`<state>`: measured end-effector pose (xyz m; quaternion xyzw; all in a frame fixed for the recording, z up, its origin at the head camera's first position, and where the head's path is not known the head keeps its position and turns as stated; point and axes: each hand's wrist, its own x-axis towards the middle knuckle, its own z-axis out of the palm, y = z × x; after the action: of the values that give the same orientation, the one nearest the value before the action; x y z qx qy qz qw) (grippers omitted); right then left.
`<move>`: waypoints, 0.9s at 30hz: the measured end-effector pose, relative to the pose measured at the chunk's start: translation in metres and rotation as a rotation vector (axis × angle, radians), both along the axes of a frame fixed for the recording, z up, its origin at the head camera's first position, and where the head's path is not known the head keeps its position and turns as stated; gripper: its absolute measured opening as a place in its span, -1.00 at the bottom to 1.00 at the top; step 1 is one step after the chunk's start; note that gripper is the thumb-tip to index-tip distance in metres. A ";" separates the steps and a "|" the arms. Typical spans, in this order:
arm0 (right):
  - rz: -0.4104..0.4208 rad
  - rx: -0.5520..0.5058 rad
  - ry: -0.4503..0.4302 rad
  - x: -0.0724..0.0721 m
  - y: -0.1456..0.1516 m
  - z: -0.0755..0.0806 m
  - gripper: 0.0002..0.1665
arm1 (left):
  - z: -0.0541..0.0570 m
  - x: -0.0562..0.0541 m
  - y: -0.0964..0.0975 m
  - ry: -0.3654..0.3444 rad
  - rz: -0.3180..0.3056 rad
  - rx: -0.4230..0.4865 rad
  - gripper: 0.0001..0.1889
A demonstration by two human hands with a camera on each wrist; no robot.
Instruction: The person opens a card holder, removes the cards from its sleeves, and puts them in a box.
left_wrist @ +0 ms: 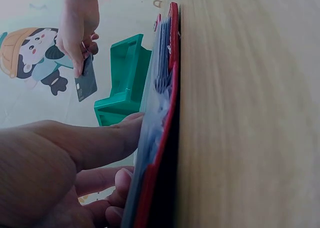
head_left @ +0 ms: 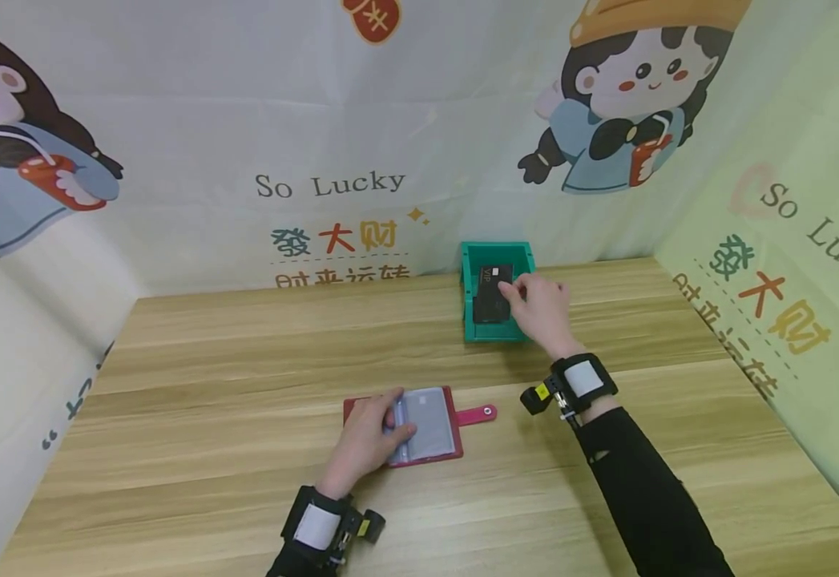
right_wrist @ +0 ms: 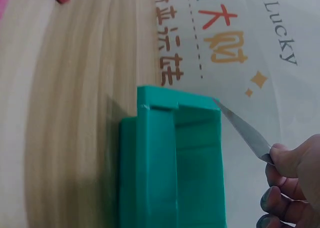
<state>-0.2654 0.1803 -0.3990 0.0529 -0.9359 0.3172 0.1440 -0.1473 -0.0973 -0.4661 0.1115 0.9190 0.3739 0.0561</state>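
My right hand point(head_left: 540, 312) pinches a black card point(head_left: 493, 295) marked VIP between thumb and fingers. It holds the card above a small green bin point(head_left: 498, 336); in the right wrist view the card point(right_wrist: 245, 130) appears nearly edge-on, beyond the bin's rim. On the table lies an opened red card holder point(head_left: 448, 458) with clear plastic sleeves point(head_left: 429, 425) and a pink snap strap point(head_left: 477, 414) pointing right. My left hand point(head_left: 370, 437) rests over its left half, thumb on the sleeves, hiding part of that side. The left wrist view shows the thumb point(left_wrist: 107, 143) against the stacked sleeves.
The wood-grain table point(head_left: 231, 385) meets a printed backdrop point(head_left: 195, 160) with cartoon figures and lettering behind it. Another printed sheet point(head_left: 808, 264) borders the right side. The bin stands at the table's back edge, close to the backdrop.
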 end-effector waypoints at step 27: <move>-0.042 0.452 -0.263 -0.043 -0.020 -0.009 -0.64 | 0.004 0.004 -0.001 -0.004 -0.004 0.027 -0.37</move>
<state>-0.3081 0.1607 -0.4084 0.0224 -0.9946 0.1010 0.0120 -0.1437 -0.0986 -0.4623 0.1134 0.9136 0.3862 0.0572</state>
